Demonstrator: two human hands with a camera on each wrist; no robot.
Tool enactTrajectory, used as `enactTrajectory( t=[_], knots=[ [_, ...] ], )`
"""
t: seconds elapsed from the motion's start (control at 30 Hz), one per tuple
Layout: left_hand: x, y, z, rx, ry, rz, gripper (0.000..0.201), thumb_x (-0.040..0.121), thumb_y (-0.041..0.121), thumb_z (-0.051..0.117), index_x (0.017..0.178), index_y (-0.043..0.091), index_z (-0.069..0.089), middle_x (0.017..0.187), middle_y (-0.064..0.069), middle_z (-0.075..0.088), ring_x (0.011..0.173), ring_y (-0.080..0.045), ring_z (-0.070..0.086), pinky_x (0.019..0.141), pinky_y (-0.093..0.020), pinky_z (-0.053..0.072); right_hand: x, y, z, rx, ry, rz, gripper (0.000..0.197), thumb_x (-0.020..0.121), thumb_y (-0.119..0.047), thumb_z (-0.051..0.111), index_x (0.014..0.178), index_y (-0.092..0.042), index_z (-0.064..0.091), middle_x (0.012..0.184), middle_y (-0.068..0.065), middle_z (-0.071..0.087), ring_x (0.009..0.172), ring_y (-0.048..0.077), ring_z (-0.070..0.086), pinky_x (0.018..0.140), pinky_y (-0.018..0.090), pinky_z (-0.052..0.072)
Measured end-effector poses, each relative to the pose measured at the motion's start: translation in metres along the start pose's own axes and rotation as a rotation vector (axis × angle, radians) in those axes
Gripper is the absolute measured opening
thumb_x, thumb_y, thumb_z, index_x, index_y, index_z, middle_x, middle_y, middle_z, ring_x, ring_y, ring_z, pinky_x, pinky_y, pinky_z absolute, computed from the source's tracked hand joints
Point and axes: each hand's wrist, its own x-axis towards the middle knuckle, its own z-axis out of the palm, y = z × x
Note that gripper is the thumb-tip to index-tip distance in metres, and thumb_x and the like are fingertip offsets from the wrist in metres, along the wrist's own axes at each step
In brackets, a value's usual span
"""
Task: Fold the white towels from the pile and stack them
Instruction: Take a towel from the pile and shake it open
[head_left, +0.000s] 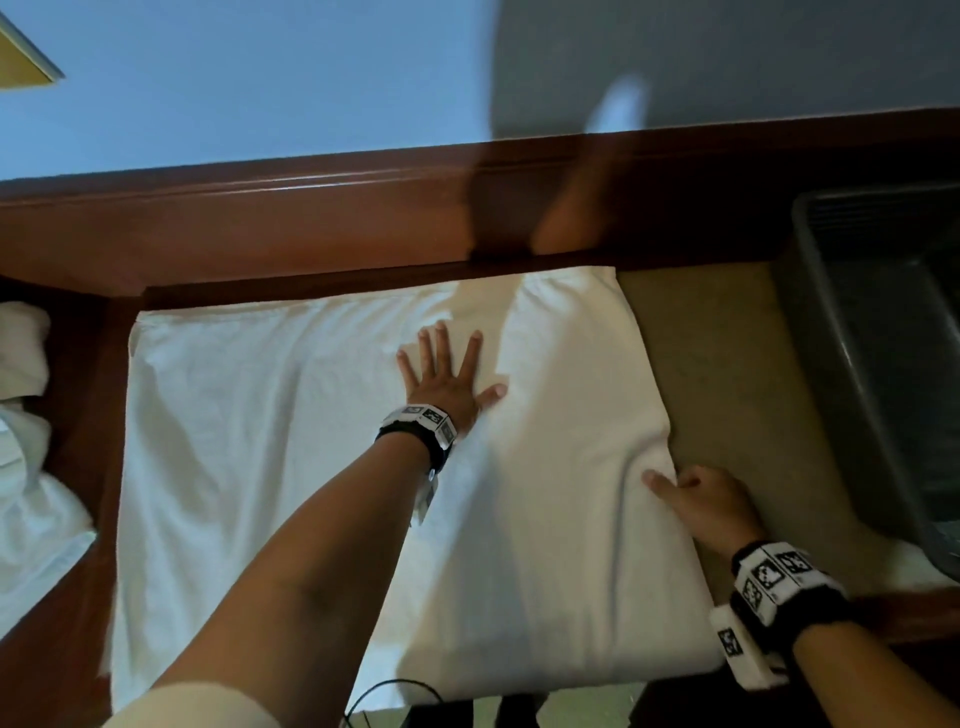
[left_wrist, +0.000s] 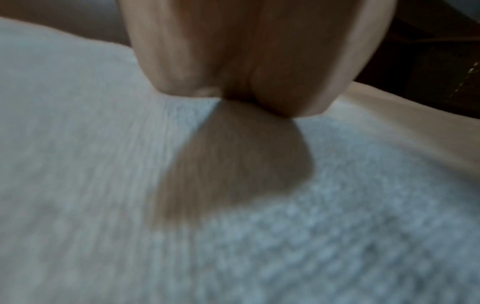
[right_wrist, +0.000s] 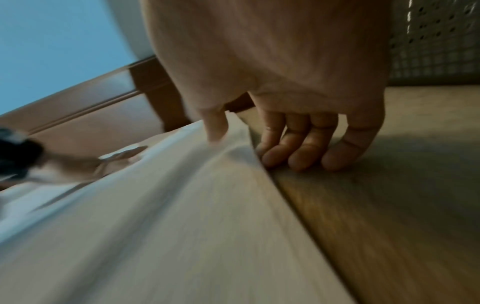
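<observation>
Item 1: white towel (head_left: 322, 467), spread flat across my work surface, its right portion doubled over into a thicker padded layer. It fills the middle of the head view from about 9 o'clock to 3 o'clock, its far edge lying against the dark wooden rail (head_left: 291, 218). Soft creases run through the thin left part. The left wrist view shows its looped weave, blurred.

Item 2: my left hand (head_left: 445, 378), palm down on the towel near the centre of the head view, all 5 fingers straight and spread, pressing flat and grasping nothing. From the right wrist camera it shows small at 9 o'clock, lying on the cloth.

Item 3: my right hand (head_left: 701, 501), at the towel's right edge, about 4 o'clock in the head view. The thumb (right_wrist: 217, 127) lies on top of the fabric; the 4 fingers (right_wrist: 298, 152) curl at the fold edge with their tips on the tan tabletop (right_wrist: 389, 205). The edge sits pinched between thumb and fingers.

Item 4: pile of loose white towels (head_left: 31, 467), bunched at 9 o'clock, apart from the spread towel with a strip of wood between them.

Item 5: grey perforated plastic basket (head_left: 883, 338), at 3 o'clock on the tan surface, near my right hand but not touching it.

Item 6: pale blue wall (head_left: 260, 78) beyond the rail, at 12 o'clock.
</observation>
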Motion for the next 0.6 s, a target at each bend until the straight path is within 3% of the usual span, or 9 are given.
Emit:
enactTrajectory(
  t=[0.07, 0.2, 0.3, 0.37, 0.43, 0.53, 0.6],
  knots=[
    [-0.013, 0.01, -0.001, 0.014, 0.012, -0.027, 0.08, 0.099, 0.074, 0.011, 0.156, 0.033, -0.027, 0.159, -0.014, -0.041, 0.147, -0.036, -0.037, 0.119, -0.066, -0.015, -0.014, 0.023, 0.009, -0.039, 0.016, 0.029, 0.051, 0.09, -0.045, 0.069, 0.058, -0.013, 0.047, 0.056, 0.004, 0.05, 0.056, 0.022, 0.048, 0.056, 0.032, 0.036],
    [-0.077, 0.052, 0.025, -0.019, 0.05, -0.004, 0.071, 0.108, 0.05, 0.024, 0.164, 0.017, -0.005, 0.168, -0.017, -0.021, 0.155, -0.038, -0.017, 0.123, -0.064, 0.001, -0.044, 0.035, 0.012, 0.092, 0.078, 0.046, 0.052, 0.099, -0.05, 0.055, 0.063, -0.011, 0.057, 0.065, 0.005, 0.058, 0.067, 0.027, 0.056, 0.063, 0.036, 0.04],
    [-0.138, 0.084, 0.077, -0.024, 0.043, 0.061, 0.073, 0.105, 0.056, 0.018, 0.164, 0.017, -0.003, 0.168, -0.018, -0.021, 0.155, -0.039, -0.017, 0.123, -0.064, -0.002, -0.065, 0.041, 0.033, 0.081, 0.051, -0.009, 0.039, 0.097, -0.047, 0.059, 0.098, -0.009, 0.067, 0.103, 0.015, 0.07, 0.102, 0.034, 0.064, 0.081, 0.035, 0.044],
    [-0.166, 0.096, 0.112, -0.006, 0.052, 0.092, 0.08, 0.098, 0.062, 0.005, 0.163, 0.018, -0.006, 0.166, -0.019, -0.024, 0.154, -0.039, -0.022, 0.121, -0.066, -0.008, -0.07, 0.052, 0.047, 0.059, 0.117, -0.017, 0.037, 0.1, -0.04, 0.055, 0.113, -0.006, 0.06, 0.124, 0.022, 0.064, 0.116, 0.04, 0.059, 0.093, 0.041, 0.045],
    [-0.182, 0.099, 0.141, -0.007, 0.116, 0.102, 0.081, 0.096, 0.063, 0.004, 0.164, 0.019, -0.002, 0.168, -0.019, -0.02, 0.155, -0.039, -0.02, 0.12, -0.066, -0.009, -0.072, 0.069, 0.05, 0.091, 0.211, -0.007, 0.034, 0.102, -0.04, 0.052, 0.11, -0.007, 0.057, 0.12, 0.025, 0.064, 0.11, 0.042, 0.06, 0.091, 0.045, 0.045],
    [-0.191, 0.091, 0.164, 0.013, 0.221, 0.109, 0.073, 0.103, 0.061, 0.009, 0.165, 0.021, 0.004, 0.17, -0.018, -0.011, 0.156, -0.038, -0.012, 0.121, -0.067, 0.0, -0.077, 0.097, 0.047, 0.032, 0.371, -0.025, 0.028, 0.101, -0.039, 0.053, 0.094, -0.012, 0.054, 0.099, 0.023, 0.067, 0.091, 0.041, 0.061, 0.075, 0.043, 0.045],
    [-0.19, 0.087, 0.172, 0.05, 0.234, 0.113, 0.073, 0.103, 0.062, 0.001, 0.164, 0.022, -0.004, 0.169, -0.017, -0.018, 0.156, -0.037, -0.018, 0.121, -0.067, -0.001, -0.08, 0.107, 0.048, -0.108, 0.484, -0.076, 0.021, 0.1, -0.032, 0.052, 0.099, -0.012, 0.054, 0.106, 0.024, 0.064, 0.098, 0.042, 0.058, 0.078, 0.046, 0.044]
  ],
)
